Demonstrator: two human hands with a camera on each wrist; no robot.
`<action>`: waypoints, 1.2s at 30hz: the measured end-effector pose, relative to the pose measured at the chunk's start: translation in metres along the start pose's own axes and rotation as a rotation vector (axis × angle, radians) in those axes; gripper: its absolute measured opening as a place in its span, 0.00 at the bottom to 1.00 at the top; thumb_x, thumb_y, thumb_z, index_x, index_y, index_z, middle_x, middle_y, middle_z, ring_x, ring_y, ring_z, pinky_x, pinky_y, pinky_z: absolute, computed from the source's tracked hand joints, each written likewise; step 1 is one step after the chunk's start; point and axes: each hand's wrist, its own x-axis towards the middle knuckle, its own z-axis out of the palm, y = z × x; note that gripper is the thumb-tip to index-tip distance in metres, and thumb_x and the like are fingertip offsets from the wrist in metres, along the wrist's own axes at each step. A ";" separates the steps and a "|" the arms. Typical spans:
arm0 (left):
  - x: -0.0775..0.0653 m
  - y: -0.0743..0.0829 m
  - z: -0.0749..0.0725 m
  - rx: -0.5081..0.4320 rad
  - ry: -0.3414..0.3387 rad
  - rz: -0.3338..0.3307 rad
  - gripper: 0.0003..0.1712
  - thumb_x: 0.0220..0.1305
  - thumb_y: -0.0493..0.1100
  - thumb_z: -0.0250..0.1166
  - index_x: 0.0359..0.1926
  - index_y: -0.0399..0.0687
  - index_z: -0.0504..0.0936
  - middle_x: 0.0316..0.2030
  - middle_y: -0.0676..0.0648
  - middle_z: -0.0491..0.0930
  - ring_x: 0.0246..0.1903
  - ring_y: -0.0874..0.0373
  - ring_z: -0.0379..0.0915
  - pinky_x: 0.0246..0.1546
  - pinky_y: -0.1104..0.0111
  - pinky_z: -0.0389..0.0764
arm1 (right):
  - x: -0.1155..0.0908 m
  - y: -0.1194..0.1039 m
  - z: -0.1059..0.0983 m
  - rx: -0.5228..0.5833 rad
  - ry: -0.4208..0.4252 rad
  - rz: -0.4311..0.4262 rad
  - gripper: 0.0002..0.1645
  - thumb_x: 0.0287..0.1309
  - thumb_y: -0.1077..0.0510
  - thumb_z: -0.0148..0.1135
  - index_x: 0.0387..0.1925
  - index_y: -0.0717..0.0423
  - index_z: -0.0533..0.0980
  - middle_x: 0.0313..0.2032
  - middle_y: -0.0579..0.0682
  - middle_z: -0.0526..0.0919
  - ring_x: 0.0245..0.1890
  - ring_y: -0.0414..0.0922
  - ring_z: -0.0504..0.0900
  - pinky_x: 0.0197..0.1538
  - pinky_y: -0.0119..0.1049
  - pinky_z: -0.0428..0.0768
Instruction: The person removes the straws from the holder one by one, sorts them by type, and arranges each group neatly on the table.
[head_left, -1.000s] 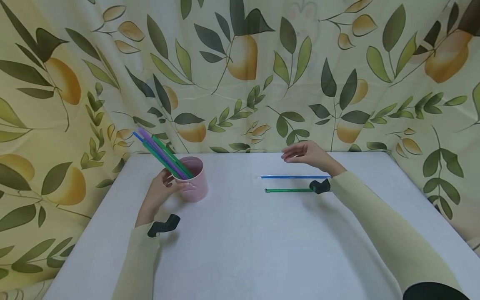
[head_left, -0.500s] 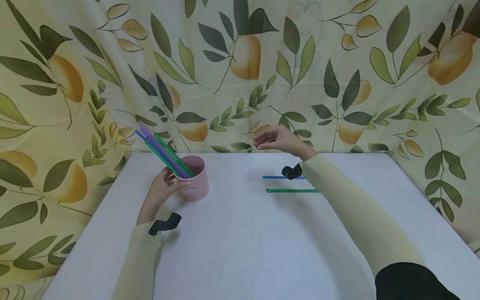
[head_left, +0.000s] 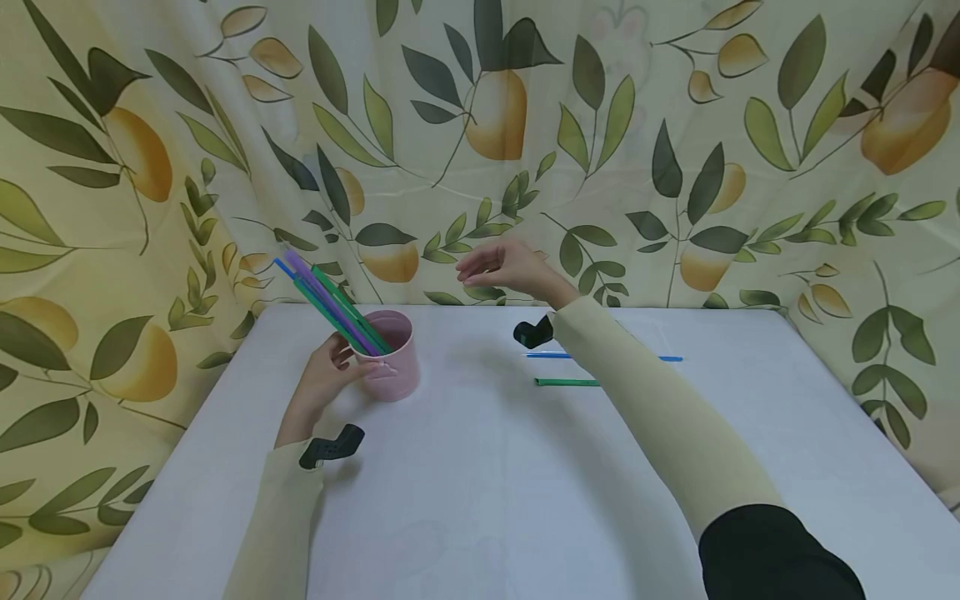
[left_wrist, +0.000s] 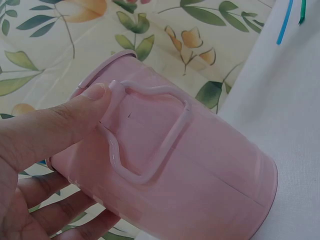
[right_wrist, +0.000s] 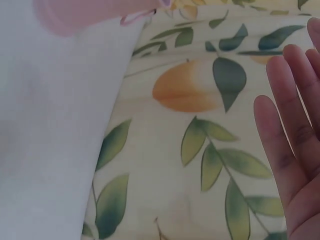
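Note:
At the left of the table stands a pink bucket [head_left: 393,367] with a small wire handle [left_wrist: 172,132] on its side. My left hand [head_left: 318,386] grips it near the rim, thumb over the handle's base and fingers behind. Green, purple and blue straw-like sticks [head_left: 330,304] lean out of the bucket toward the far left. My right hand [head_left: 517,268] is raised above the table's back edge, right of the bucket, its fingers [right_wrist: 285,95] extended and holding nothing. Beneath the right forearm lie a blue stick [head_left: 670,358] and a green stick [head_left: 566,382], both partly covered by the sleeve.
The white table [head_left: 450,492] runs back to a curtain [head_left: 660,50] printed with fruit and leaves. Both wrists carry black camera mounts, such as the left one [head_left: 332,447].
My right hand has swept left and upward, from above the loose sticks to nearer the bucket. My left hand keeps its grip on the bucket, which stays in place.

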 end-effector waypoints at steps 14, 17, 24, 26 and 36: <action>-0.001 -0.002 0.002 0.000 0.013 -0.002 0.47 0.56 0.52 0.68 0.71 0.48 0.54 0.71 0.42 0.56 0.70 0.43 0.51 0.71 0.49 0.56 | 0.034 -0.031 0.049 0.099 -0.058 -0.068 0.18 0.53 0.59 0.67 0.46 0.62 0.79 0.44 0.55 0.85 0.43 0.44 0.84 0.52 0.35 0.82; 0.000 -0.002 0.003 0.008 0.017 0.006 0.48 0.55 0.53 0.69 0.70 0.47 0.55 0.70 0.42 0.57 0.70 0.44 0.52 0.70 0.50 0.57 | 0.041 -0.035 0.059 0.106 -0.079 -0.070 0.18 0.54 0.59 0.66 0.46 0.63 0.79 0.44 0.56 0.85 0.43 0.44 0.84 0.51 0.34 0.82; 0.001 -0.002 0.003 0.020 0.028 -0.002 0.49 0.53 0.56 0.69 0.71 0.49 0.54 0.71 0.44 0.56 0.70 0.44 0.52 0.70 0.50 0.57 | 0.058 -0.039 0.083 0.093 -0.114 -0.095 0.15 0.54 0.60 0.66 0.43 0.63 0.81 0.41 0.56 0.85 0.39 0.43 0.84 0.48 0.32 0.83; 0.001 -0.002 0.003 0.023 0.032 -0.005 0.50 0.54 0.56 0.69 0.71 0.50 0.53 0.71 0.44 0.56 0.70 0.44 0.52 0.70 0.49 0.57 | 0.062 -0.038 0.090 0.087 -0.126 -0.092 0.13 0.54 0.60 0.66 0.41 0.62 0.82 0.39 0.55 0.86 0.38 0.42 0.84 0.48 0.30 0.82; -0.003 0.004 0.000 0.011 0.008 -0.023 0.48 0.57 0.51 0.67 0.72 0.48 0.50 0.72 0.42 0.53 0.71 0.43 0.48 0.71 0.49 0.55 | 0.075 -0.034 0.114 0.072 -0.127 -0.068 0.12 0.51 0.62 0.68 0.38 0.65 0.82 0.35 0.57 0.87 0.33 0.41 0.83 0.42 0.27 0.81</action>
